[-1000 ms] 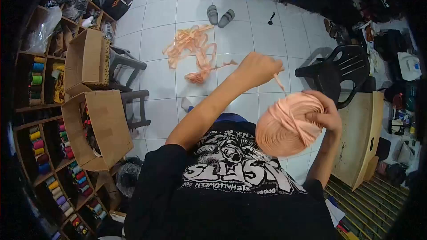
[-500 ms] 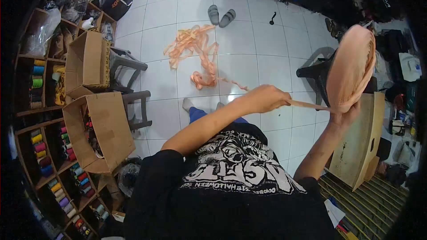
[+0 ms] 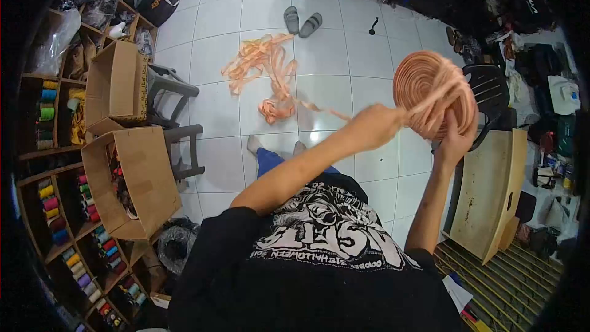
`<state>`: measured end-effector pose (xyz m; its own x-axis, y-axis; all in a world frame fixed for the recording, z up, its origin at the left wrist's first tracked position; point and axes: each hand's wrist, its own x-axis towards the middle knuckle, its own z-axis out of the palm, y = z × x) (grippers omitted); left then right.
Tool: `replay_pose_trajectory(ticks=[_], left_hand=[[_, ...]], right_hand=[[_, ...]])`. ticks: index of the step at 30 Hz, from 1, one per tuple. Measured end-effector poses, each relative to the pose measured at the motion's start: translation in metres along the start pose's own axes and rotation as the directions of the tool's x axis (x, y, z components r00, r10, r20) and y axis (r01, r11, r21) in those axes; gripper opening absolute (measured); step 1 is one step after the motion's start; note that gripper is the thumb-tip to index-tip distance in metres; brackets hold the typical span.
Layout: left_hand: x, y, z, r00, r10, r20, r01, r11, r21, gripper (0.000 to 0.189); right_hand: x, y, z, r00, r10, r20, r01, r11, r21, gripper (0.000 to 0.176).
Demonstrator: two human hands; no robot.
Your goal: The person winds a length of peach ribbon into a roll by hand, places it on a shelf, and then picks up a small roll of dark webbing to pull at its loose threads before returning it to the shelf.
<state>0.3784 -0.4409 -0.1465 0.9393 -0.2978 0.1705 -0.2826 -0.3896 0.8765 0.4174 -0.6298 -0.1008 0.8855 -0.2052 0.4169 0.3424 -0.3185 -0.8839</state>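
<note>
My right hand (image 3: 456,139) is raised and grips a big round roll of peach ribbon (image 3: 424,83) from below, its coiled face turned toward me. My left hand (image 3: 376,126) is closed on the ribbon strand right beside the roll, where the strand crosses the roll's front. From that hand the strand (image 3: 319,109) trails down to a loose heap of the same peach ribbon (image 3: 264,64) on the white tiled floor. My feet (image 3: 253,144) show just below the heap.
Two open cardboard boxes (image 3: 114,83) (image 3: 132,178) rest on grey chairs (image 3: 178,95) at the left, beside shelves of coloured thread spools (image 3: 52,209). A black plastic chair (image 3: 491,89) and a wooden board (image 3: 488,190) stand at the right. Sandals (image 3: 302,21) lie on the far floor.
The roll has dropped from high at the right and turned from edge-on to face me. My left hand has moved up and right with the strand, close against the roll.
</note>
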Motion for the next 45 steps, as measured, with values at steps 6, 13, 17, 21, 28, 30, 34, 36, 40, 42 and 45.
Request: replay_pose_trajectory(ticks=[6,13,17,21,28,30,34,36,40,42,45], left_hand=[[-0.005,-0.031,0.035,0.969,0.241,-0.049,-0.245,0.964,-0.106,0.016],[0.031,-0.078,-0.015,0.97,0.244,-0.013,-0.231,0.933,0.276,0.011],[0.051,-0.034,-0.05,0.952,0.284,-0.115,-0.191,0.843,0.503,0.017],[0.036,-0.008,-0.034,0.992,0.123,-0.037,-0.086,0.852,0.516,0.022],[-0.007,-0.016,0.016,0.988,0.048,0.147,-0.004,0.957,-0.29,0.019],[-0.006,-0.045,0.028,0.999,0.028,0.032,-0.022,0.981,-0.194,0.017],[0.022,-0.071,-0.002,0.971,0.238,0.001,-0.234,0.953,0.193,0.011],[0.033,-0.062,-0.026,0.974,0.225,0.023,-0.213,0.877,0.43,0.011],[0.035,-0.038,-0.06,0.957,0.264,-0.122,-0.154,0.815,0.558,0.01],[0.022,-0.026,-0.057,0.977,0.203,-0.067,-0.144,0.855,0.498,0.01],[-0.005,-0.011,-0.043,0.996,0.048,0.077,-0.056,0.994,0.097,0.011]], right_hand=[[0.008,-0.019,-0.018,0.911,0.378,0.166,-0.384,0.629,0.676,0.041],[0.01,-0.005,-0.077,0.726,0.214,0.654,-0.518,0.796,0.314,0.053],[0.024,-0.045,-0.049,0.471,0.324,0.821,0.032,0.923,-0.383,0.052],[0.023,0.01,-0.043,0.945,-0.005,0.326,0.072,0.978,-0.194,0.045],[0.036,-0.008,-0.044,0.892,0.411,0.188,-0.406,0.543,0.735,0.047],[0.038,0.001,-0.07,0.857,0.242,0.454,-0.509,0.527,0.681,0.049],[0.031,-0.007,-0.077,0.72,0.048,0.692,-0.451,0.791,0.414,0.061],[0.044,-0.019,-0.082,0.265,0.201,0.943,-0.356,0.929,-0.098,0.062],[0.025,-0.013,-0.051,0.52,0.34,0.784,0.072,0.897,-0.436,0.052],[0.028,0.004,-0.057,0.784,0.158,0.6,0.085,0.931,-0.356,0.051],[0.04,0.021,-0.055,0.981,0.038,0.191,-0.03,0.999,-0.043,0.05]])
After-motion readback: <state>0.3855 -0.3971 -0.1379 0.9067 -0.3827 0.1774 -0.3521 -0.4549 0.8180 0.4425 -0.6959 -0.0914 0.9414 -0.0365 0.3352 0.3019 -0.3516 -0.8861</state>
